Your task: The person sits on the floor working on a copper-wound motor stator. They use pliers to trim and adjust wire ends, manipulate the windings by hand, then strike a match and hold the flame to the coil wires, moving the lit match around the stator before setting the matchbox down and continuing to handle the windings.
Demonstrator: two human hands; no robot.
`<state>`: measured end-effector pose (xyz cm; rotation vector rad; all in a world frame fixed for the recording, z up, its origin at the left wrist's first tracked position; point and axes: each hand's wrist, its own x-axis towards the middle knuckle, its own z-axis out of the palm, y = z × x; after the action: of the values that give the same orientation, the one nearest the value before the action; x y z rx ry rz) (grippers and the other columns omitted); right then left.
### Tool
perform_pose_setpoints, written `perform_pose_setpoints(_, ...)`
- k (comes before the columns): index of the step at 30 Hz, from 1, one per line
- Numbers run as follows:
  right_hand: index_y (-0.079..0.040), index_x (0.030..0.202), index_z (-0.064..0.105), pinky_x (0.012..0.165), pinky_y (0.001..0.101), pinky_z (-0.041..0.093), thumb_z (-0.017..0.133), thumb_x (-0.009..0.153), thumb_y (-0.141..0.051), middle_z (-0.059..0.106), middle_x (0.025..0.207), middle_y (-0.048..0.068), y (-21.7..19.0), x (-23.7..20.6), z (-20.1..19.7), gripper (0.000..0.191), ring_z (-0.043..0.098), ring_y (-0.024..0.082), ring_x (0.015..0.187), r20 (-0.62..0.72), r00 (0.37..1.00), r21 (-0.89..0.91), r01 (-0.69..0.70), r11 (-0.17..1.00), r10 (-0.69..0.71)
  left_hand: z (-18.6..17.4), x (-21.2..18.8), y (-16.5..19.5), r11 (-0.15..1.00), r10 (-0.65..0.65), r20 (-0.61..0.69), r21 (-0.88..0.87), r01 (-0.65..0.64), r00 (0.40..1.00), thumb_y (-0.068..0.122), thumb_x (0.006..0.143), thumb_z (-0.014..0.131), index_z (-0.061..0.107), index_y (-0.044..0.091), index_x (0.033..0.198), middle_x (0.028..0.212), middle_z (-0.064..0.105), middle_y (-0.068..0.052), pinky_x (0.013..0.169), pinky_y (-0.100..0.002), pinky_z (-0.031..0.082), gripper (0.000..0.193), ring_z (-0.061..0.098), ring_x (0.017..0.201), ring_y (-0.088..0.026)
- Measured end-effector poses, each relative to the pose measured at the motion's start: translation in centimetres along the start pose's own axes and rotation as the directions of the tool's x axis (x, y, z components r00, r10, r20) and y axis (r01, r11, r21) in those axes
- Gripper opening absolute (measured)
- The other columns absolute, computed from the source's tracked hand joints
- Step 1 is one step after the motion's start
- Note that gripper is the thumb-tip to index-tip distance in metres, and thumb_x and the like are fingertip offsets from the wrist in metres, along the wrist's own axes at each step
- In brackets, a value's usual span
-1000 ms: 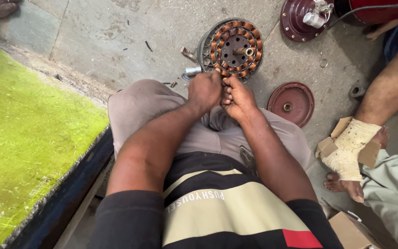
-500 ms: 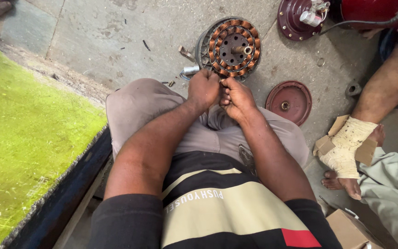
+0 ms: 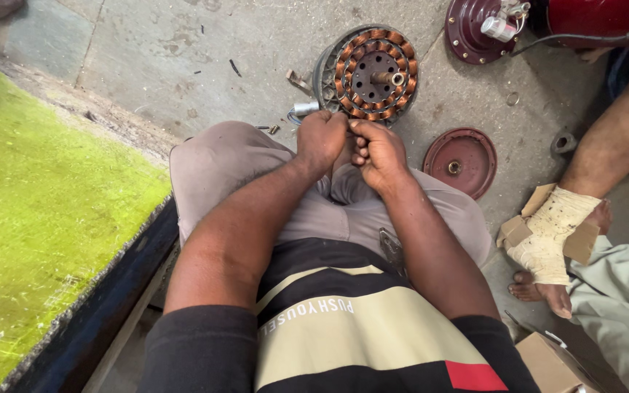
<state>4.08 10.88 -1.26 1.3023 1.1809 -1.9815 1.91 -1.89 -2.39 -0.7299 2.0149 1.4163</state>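
I logged the left hand [image 3: 320,140] and right hand [image 3: 377,149] as closed fists touching; contents hidden, can't tell. The copper-wound stator [image 3: 368,73] lay on the floor [image 3: 183,58] at 12 o'clock, just beyond them.

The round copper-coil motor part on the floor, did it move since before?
No. The copper-wound stator sits in the same spot beside the dark red round cover on the concrete floor; only the camera shifted.

hands: left hand [image 3: 321,138] and right hand [image 3: 377,149] remain pressed together | stator [image 3: 369,70]: sits slightly higher in view
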Motion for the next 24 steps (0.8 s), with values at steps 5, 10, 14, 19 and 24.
perform_pose_setpoints(5,-0.006,0.095,0.07,0.045,0.0226,0.033,0.072,0.089,-0.011,0.05,0.069,-0.004,0.3,0.2,-0.3,0.007,0.042,0.005,0.056,-0.018,0.999,-0.025,0.027,0.999,-0.027,-0.3,0.3,0.4,0.987,-0.153,-0.126,0.03,0.158,0.98,0.045,0.098,0.054,0.077,0.0,0.091,0.088,0.076,-0.023,0.084,-0.046,0.052,0.052,0.073,0.086,-0.036)
perform_pose_setpoints(10,-0.006,0.091,0.07,0.045,0.0224,0.033,0.074,0.089,-0.011,0.05,0.069,-0.005,0.4,0.1,-0.6,0.007,0.041,0.005,0.056,-0.002,0.998,-0.079,0.067,0.995,-0.067,-0.1,0.0,0.0,0.995,0.06,-0.157,-0.071,-0.072,0.986,0.036,0.09,0.065,0.076,0.004,0.1,0.092,0.078,-0.016,0.083,-0.04,0.056,0.035,0.076,0.088,-0.029)
perform_pose_setpoints(14,-0.005,0.091,0.071,0.045,0.0222,0.033,0.073,0.087,-0.008,0.051,0.068,-0.004,0.2,-0.2,-0.6,0.005,0.043,0.005,0.056,-0.004,0.996,-0.088,0.086,0.992,-0.087,0.1,-0.4,-0.5,0.991,0.136,-0.003,0.018,-0.136,0.991,0.029,0.088,0.068,0.076,0.006,0.1,0.09,0.078,-0.013,0.082,-0.037,0.058,0.027,0.077,0.086,-0.025)
perform_pose_setpoints(19,-0.004,0.091,0.072,0.044,0.0222,0.033,0.07,0.085,-0.005,0.054,0.068,-0.004,0.1,-0.2,-0.5,0.006,0.045,0.005,0.056,-0.026,0.993,-0.089,0.113,0.99,-0.116,0.1,-0.6,-0.6,0.978,0.174,0.033,0.115,-0.177,0.984,0.027,0.09,0.066,0.076,0.007,0.097,0.09,0.078,-0.014,0.083,-0.041,0.057,0.024,0.076,0.087,-0.029)
perform_pose_setpoints(24,-0.006,0.083,0.066,0.043,0.0235,0.032,0.067,0.088,-0.005,0.053,0.066,-0.003,0.2,0.3,0.2,0.005,0.044,0.006,0.052,0.026,0.988,-0.078,0.156,0.985,-0.154,0.4,-0.1,0.1,0.944,0.13,0.058,0.297,-0.141,0.99,0.031,0.092,0.059,0.074,0.002,0.1,0.099,0.074,-0.024,0.092,-0.049,0.052,0.033,0.07,0.101,-0.04)
